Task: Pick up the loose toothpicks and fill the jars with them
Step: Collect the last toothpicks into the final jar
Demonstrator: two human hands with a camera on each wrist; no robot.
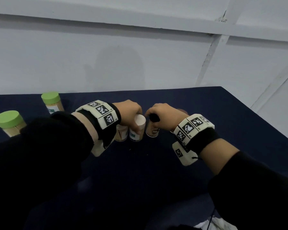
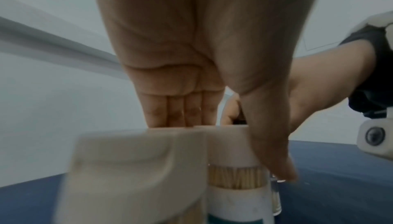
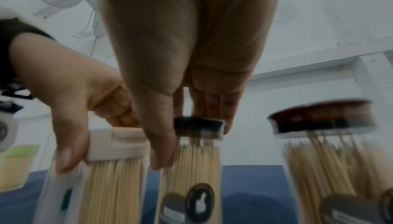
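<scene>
Head view: left hand point(image 1: 129, 112) grips the beige-lidded jar point(image 1: 137, 128); right hand point(image 1: 165, 116) grips the black-lidded jar point(image 1: 152, 128) on the bench point(image 1: 206, 113).

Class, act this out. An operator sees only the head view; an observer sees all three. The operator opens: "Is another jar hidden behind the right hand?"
Observer: Yes. The right wrist view shows a brown-lidded jar beside the right hand, not touching it.
Operator: How full is the black-lidded jar under that hand?
Observer: Its toothpicks reach nearly to the lid.
Operator: And the cream-lidded jar in the left hand?
Observer: It is packed with toothpicks too, and the thumb lies down its side.
</scene>
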